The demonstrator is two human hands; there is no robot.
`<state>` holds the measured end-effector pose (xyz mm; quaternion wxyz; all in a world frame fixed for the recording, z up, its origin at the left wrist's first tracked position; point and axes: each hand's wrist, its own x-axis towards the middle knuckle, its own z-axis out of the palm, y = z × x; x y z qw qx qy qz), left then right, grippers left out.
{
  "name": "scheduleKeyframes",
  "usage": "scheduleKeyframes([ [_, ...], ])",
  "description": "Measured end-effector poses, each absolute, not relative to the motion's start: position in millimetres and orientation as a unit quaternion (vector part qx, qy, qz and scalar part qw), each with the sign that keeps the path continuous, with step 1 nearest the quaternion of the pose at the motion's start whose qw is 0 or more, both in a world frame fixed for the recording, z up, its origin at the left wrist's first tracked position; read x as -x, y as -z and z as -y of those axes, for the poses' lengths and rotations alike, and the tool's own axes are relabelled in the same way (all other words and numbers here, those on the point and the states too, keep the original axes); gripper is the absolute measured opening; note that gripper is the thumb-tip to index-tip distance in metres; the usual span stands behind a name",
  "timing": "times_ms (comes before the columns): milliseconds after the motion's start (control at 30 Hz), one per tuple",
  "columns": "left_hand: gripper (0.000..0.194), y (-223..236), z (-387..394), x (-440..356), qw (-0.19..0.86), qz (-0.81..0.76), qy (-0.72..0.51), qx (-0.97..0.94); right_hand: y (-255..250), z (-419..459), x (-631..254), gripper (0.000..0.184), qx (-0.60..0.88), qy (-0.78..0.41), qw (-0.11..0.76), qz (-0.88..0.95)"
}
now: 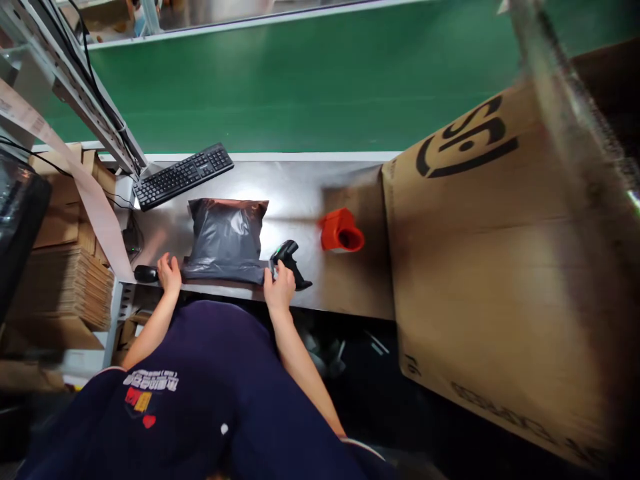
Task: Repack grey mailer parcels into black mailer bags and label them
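A dark grey plastic mailing bag (226,233) lies flat on the metal table, its folded strip along the edge nearest me. My left hand (170,273) is closed at the lower left corner of the bag, fingers curled. At the opposite corner, my right hand (280,287) pinches the end of the strip. Just beyond the right fingers rests a black handheld barcode scanner (290,259), partly hidden by that hand. A black computer mouse (146,273) sits right beside my left hand.
Behind the bag is a black keyboard (184,175). An orange holder (342,231) stands to the right, near a large cardboard box (465,253). A green conveyor belt (320,87) runs along the back. Stacked flat cartons (75,287) and a hanging label strip (95,207) are left.
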<state>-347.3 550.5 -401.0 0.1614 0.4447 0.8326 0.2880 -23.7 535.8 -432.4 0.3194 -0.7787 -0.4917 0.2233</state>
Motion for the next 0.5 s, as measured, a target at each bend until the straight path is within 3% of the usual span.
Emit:
scheduleKeyframes([
  [133,0.067,397.3,-541.6,306.9,0.171,-0.749,-0.267,-0.582,413.5,-528.4,63.3,0.068,0.699,-0.167,0.278,0.638],
  [300,0.106,418.4,-557.2,261.6,0.291,-0.736,-0.114,-0.601,420.3,-552.6,101.2,0.104,0.736,-0.296,0.177,0.582],
  [400,0.111,432.3,-561.9,264.8,0.295,-0.736,-0.107,-0.600,429.5,-561.6,84.5,0.120,0.712,-0.363,0.206,0.564],
  [500,0.105,437.4,-555.1,278.1,0.285,-0.733,-0.096,-0.610,436.2,-555.7,58.8,0.122,0.670,-0.420,0.248,0.560],
])
